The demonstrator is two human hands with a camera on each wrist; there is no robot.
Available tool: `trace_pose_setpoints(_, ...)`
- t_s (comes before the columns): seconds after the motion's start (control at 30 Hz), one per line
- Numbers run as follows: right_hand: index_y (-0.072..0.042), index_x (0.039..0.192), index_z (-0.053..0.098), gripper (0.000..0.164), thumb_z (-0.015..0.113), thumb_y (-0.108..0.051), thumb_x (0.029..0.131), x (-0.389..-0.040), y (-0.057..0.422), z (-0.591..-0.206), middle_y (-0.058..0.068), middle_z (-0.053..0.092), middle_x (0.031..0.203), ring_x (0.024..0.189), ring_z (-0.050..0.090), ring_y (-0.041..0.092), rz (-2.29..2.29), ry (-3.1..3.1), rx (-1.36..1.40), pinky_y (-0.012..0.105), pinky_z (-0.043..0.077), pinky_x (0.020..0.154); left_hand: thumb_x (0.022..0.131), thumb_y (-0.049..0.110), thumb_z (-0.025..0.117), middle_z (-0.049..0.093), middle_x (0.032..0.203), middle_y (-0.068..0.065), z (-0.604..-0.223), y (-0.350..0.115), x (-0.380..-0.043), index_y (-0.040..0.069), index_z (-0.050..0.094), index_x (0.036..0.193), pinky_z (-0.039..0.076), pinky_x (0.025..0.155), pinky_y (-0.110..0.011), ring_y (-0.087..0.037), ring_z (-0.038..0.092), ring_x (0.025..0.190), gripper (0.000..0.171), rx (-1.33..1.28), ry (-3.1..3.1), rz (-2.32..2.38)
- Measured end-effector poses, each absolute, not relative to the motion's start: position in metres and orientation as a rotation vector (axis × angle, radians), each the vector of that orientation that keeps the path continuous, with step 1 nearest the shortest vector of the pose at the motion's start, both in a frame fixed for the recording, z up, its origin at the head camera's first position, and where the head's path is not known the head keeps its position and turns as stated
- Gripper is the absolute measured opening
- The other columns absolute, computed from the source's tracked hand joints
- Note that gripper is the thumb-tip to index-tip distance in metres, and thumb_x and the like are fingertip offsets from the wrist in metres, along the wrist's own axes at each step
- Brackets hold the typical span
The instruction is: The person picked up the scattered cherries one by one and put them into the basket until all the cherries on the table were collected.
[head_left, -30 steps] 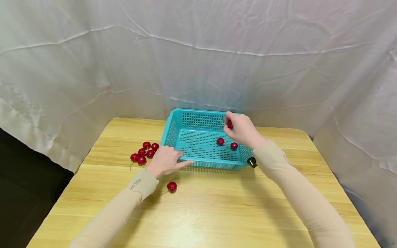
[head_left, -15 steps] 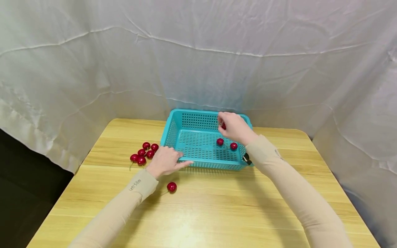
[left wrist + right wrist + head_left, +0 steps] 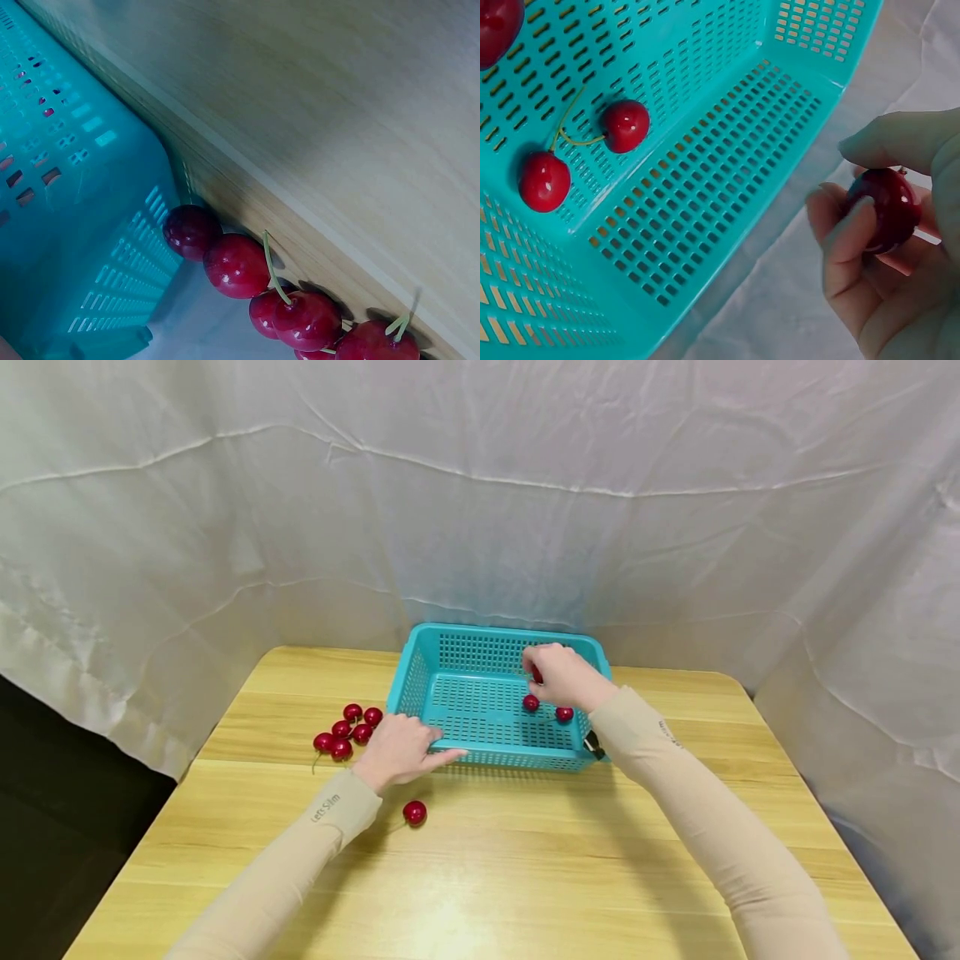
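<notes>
My right hand (image 3: pixel 564 677) is over the turquoise basket (image 3: pixel 487 628) and holds a dark red cherry (image 3: pixel 889 210) in curled fingers and thumb. In the right wrist view, two cherries with stems (image 3: pixel 626 126) lie on the basket floor. Another cherry (image 3: pixel 496 30) is cut off at the upper left. My left hand (image 3: pixel 401 748) grips the basket's near left corner, fingers over the rim and thumb along the front wall. Beside that hand, several cherries (image 3: pixel 341 749) are clustered on the table, left of the basket. A single cherry (image 3: pixel 415 813) lies nearer to me.
The wooden table (image 3: pixel 525 877) carries the basket near its far edge. A pale cloth curtain (image 3: pixel 480 527) hangs behind it and at the sides. Dark space (image 3: pixel 67 827) lies beyond the table's left edge.
My right hand has moved left and then lower over the basket, still holding the cherry. My left hand, the basket and the cherries on the table have stayed in place.
</notes>
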State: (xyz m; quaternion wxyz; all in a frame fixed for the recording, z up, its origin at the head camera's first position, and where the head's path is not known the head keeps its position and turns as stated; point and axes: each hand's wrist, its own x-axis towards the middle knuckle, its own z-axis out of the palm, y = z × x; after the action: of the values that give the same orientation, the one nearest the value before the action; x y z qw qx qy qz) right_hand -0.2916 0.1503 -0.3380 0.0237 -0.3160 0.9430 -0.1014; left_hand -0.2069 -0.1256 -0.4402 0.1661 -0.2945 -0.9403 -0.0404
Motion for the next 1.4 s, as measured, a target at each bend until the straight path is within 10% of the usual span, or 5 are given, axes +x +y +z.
trace_pose_setpoints(1.4,-0.001,0.115,0.061,0.029,0.069,-0.007,0.088,-0.3,0.179,-0.35,0.015,0.067,0.099,0.079,0.058,0.024,-0.203,2.891,-0.807,0.04,0.054,0.075,0.091,0.064,0.06,0.014,0.047,0.01,-0.44,-0.125,-0.207,0.022,0.033,0.055,0.012,0.044,-0.021,-0.006,0.014,0.042,0.061,-0.828,-2.672,-0.109)
